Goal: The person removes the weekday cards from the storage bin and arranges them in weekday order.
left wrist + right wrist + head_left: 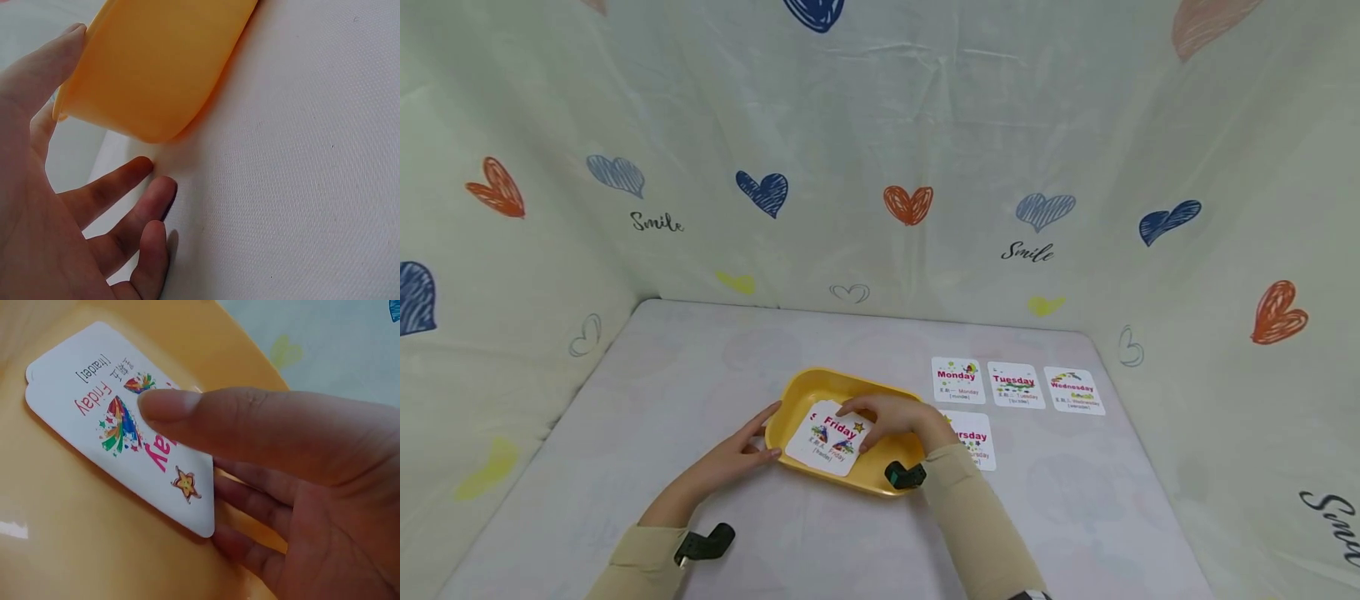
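A shallow yellow plastic tray (880, 485) lies on the table. My left hand (730, 462) holds its left end, thumb and forefinger at the rim; in the left wrist view the other fingers (106, 194) are spread loosely below the tray wall. Inside the tray, my right hand (891, 421) grips a white "Friday" card (831, 442). In the right wrist view its thumb lies across the printed face of the card (81, 394), with the other fingers at the card's edge. Another white card edge peeks out from beneath the Friday card.
To the right of the tray, the Monday (958, 381), Tuesday (1016, 386) and Wednesday (1073, 392) cards lie in a row. Below Monday lies the Thursday card (977, 437), partly covered by my right wrist. A heart-printed curtain (850, 258) surrounds the table (715, 358).
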The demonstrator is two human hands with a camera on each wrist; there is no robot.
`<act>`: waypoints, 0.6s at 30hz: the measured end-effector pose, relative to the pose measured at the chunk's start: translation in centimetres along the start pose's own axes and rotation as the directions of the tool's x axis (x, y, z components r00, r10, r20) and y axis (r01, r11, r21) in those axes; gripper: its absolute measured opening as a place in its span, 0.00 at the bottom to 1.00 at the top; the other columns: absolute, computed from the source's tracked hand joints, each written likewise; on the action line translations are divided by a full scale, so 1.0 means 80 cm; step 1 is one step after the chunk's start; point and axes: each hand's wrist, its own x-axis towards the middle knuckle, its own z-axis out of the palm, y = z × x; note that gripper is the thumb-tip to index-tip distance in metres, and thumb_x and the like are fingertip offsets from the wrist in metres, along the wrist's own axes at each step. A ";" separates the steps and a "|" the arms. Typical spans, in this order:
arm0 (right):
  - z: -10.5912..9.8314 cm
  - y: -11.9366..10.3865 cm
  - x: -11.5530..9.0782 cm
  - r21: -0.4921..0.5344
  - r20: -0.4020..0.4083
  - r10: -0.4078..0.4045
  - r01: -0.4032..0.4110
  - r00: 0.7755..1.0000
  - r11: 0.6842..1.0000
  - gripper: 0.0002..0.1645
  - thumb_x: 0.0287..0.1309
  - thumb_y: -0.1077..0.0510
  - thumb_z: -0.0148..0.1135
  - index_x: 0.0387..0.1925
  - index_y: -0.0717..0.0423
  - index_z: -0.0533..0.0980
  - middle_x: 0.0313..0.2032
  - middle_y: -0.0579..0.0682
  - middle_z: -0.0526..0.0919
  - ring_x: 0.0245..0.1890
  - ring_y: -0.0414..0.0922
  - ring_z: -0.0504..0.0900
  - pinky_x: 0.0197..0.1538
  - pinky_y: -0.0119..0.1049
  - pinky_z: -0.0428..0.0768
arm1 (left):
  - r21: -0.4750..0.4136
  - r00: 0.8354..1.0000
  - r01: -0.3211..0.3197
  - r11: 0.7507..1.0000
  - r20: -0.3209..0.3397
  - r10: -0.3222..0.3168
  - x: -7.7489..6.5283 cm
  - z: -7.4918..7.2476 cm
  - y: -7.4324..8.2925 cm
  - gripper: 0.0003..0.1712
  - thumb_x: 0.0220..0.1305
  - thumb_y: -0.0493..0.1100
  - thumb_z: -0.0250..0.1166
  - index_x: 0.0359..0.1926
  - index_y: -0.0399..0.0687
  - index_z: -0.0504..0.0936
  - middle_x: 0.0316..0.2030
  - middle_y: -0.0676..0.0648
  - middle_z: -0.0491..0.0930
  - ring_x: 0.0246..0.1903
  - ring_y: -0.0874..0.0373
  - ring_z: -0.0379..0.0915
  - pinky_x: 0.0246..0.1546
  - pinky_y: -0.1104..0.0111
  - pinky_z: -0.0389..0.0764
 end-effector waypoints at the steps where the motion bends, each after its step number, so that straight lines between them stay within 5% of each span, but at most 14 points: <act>1: 0.001 0.001 0.000 0.015 -0.003 -0.008 0.008 1.000 1.000 0.34 0.49 0.58 0.76 0.59 0.36 0.77 0.64 0.39 0.69 0.62 0.42 0.65 0.67 0.44 0.59 | -0.002 1.000 -0.001 1.000 0.000 0.001 0.000 0.000 0.000 0.46 0.62 0.53 0.68 0.76 0.59 0.54 0.59 0.36 0.68 0.34 0.53 0.70 0.40 0.61 0.72; 10: 0.005 0.013 0.004 0.099 -0.039 0.001 0.003 0.999 0.995 0.31 0.50 0.56 0.75 0.55 0.32 0.78 0.56 0.32 0.73 0.56 0.41 0.67 0.65 0.44 0.60 | 0.001 1.000 -0.003 1.000 -0.007 0.003 -0.001 0.002 0.001 0.46 0.62 0.53 0.68 0.76 0.59 0.54 0.59 0.37 0.68 0.34 0.54 0.70 0.40 0.61 0.72; 18: 0.005 0.016 0.009 0.108 -0.064 -0.051 0.058 0.997 0.992 0.27 0.52 0.59 0.74 0.55 0.42 0.79 0.52 0.36 0.78 0.54 0.39 0.72 0.63 0.38 0.65 | 0.005 1.000 -0.010 1.000 -0.014 0.010 0.001 0.003 -0.003 0.46 0.62 0.53 0.68 0.76 0.59 0.54 0.58 0.36 0.68 0.34 0.54 0.70 0.39 0.61 0.72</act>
